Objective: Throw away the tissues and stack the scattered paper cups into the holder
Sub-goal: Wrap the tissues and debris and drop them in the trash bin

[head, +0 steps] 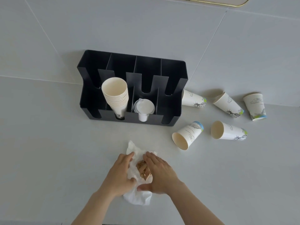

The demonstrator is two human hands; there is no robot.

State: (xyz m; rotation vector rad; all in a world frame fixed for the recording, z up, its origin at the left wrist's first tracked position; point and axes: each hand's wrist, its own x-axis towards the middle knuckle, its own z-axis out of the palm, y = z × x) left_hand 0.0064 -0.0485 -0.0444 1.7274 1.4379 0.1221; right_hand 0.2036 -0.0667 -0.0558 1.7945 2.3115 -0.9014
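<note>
A crumpled white tissue [138, 197] with brown scraps [143, 170] in its middle lies on the pale counter near me. My left hand [121, 174] presses and grips its left side; my right hand [159, 173] covers its right side, fingers curled over it. The black cup holder [172, 108] stands against the wall, with a stack of paper cups [116, 95] leaning in its second slot. Several loose paper cups lie to its right: one beside the holder [193, 99], two farther right [228, 104] [254, 106], and two nearer me [188, 135] [227, 130].
White plastic lids [144, 107] sit in the holder's third slot. The tiled wall rises right behind the holder. A gold-rimmed frame [227, 3] hangs at the top right.
</note>
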